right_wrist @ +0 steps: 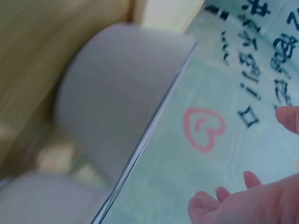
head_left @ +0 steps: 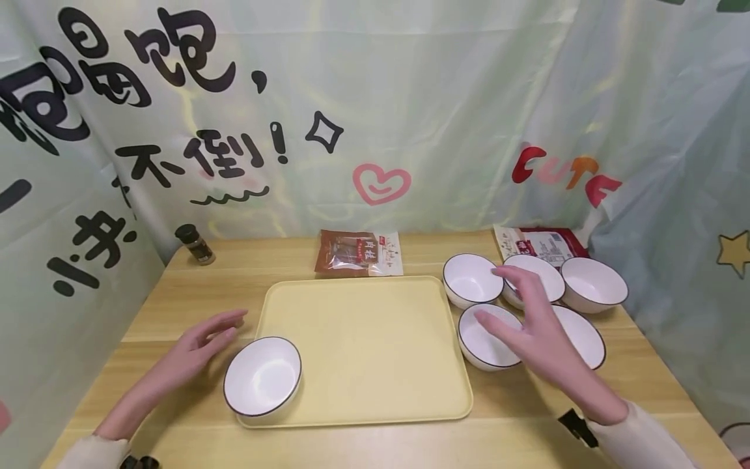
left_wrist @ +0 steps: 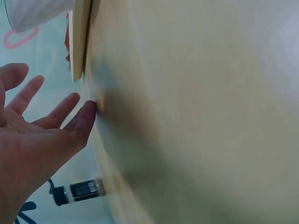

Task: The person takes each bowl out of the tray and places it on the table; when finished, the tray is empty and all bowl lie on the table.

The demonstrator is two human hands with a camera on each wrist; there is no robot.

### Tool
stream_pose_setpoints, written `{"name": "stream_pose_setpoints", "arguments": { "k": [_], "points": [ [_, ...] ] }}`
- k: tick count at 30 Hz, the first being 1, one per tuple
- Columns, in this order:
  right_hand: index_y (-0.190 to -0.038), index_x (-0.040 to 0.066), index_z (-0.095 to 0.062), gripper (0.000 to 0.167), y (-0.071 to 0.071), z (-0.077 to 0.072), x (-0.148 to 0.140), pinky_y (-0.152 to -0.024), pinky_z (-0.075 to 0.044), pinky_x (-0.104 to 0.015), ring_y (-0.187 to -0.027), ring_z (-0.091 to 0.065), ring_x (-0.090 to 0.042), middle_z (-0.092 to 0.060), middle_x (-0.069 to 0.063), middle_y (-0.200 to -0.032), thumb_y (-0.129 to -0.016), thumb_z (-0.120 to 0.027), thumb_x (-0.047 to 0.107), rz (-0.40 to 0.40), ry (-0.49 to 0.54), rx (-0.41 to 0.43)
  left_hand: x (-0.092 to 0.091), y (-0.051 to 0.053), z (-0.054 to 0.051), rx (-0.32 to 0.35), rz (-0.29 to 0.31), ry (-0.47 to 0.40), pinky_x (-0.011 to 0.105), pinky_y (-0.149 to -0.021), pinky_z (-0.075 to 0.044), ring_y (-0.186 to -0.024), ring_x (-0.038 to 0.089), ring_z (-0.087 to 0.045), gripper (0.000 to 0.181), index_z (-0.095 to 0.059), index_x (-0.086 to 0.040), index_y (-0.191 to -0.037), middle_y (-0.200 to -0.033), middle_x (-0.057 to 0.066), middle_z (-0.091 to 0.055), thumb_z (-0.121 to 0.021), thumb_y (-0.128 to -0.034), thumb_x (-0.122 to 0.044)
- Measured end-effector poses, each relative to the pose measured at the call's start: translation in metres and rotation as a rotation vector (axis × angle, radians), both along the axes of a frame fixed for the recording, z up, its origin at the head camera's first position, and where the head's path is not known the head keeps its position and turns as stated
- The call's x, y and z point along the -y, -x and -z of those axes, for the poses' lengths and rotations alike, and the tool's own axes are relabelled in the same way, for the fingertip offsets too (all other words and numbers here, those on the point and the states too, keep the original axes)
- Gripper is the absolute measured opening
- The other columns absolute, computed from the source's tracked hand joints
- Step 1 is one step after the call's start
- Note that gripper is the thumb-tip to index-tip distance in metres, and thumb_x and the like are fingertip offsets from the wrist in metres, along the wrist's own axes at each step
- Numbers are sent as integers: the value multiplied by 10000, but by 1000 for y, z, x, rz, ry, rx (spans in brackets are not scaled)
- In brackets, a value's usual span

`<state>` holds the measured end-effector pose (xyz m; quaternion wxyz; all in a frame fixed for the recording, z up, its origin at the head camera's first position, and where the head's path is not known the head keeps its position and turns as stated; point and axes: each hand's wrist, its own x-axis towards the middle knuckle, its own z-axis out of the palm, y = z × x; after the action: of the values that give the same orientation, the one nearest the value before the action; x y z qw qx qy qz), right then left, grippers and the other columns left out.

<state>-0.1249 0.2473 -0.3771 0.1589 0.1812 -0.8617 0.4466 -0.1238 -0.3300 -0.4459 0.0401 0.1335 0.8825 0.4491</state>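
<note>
A white bowl (head_left: 263, 376) with a dark rim stands on the front left corner of a pale yellow tray (head_left: 375, 352). My left hand (head_left: 196, 345) hovers just left of that bowl, apart from it, fingers spread and loosely bent in the left wrist view. At the tray's right side several matching bowls stand close together. Over the front left one (head_left: 486, 335) of this group hangs my right hand (head_left: 536, 335), thumb and fingers apart. It holds nothing, and it partly hides the front right bowl (head_left: 580, 335). Whether it touches a rim is hard to tell.
Behind the tray lies a brown and white food packet (head_left: 359, 254). Another red and white packet (head_left: 539, 242) is behind the bowls. A dark-capped spice jar (head_left: 195, 244) stands at the table's back left corner. Printed cloth (head_left: 445, 117) hangs behind the wooden table (head_left: 375, 449).
</note>
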Motion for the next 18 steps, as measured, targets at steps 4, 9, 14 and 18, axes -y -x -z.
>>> {"name": "stream_pose_setpoints", "arguments": {
  "k": [4, 9, 14, 18],
  "points": [
    [-1525, 17, -515, 656, 5, -2, 25, -1188, -301, -273, -1441, -426, -323, -475, -159, -1525, -951, -829, 55, -74, 23, 48, 7, 14, -6, 25, 35, 5, 218, -1087, -432, -1444, 479, -489, 487, -497, -62, -1627, -1614, 231, -509, -566, -1160, -185],
    [-1534, 59, -516, 604, 3, 1, 52, -1227, -320, -485, -1477, -434, -358, -480, -121, -1541, -1004, -794, 145, -133, 32, 137, 8, 33, -9, 70, 46, 20, 680, -1182, -360, -1508, 527, -390, 542, -476, -104, -1649, -1677, 204, -435, -608, -1147, -259],
    [-1531, 111, -524, 599, 2, 10, 79, -1204, -326, -665, -1502, -429, -367, -488, -100, -1557, -1010, -791, 241, -176, 35, 208, 2, 45, -2, 14, 77, 78, 749, -1190, -277, -1524, 489, -377, 572, -527, -97, -1610, -1643, 195, -483, -703, -1097, -281],
    [-1519, 120, -541, 593, 2, 18, 99, -1206, -341, -633, -1506, -440, -339, -506, -71, -1547, -999, -793, 252, -225, 49, 247, -3, 52, 4, -37, 96, 150, 781, -1179, -243, -1528, 510, -344, 605, -557, -103, -1591, -1632, 236, -471, -760, -1059, -307]
  ]
}}
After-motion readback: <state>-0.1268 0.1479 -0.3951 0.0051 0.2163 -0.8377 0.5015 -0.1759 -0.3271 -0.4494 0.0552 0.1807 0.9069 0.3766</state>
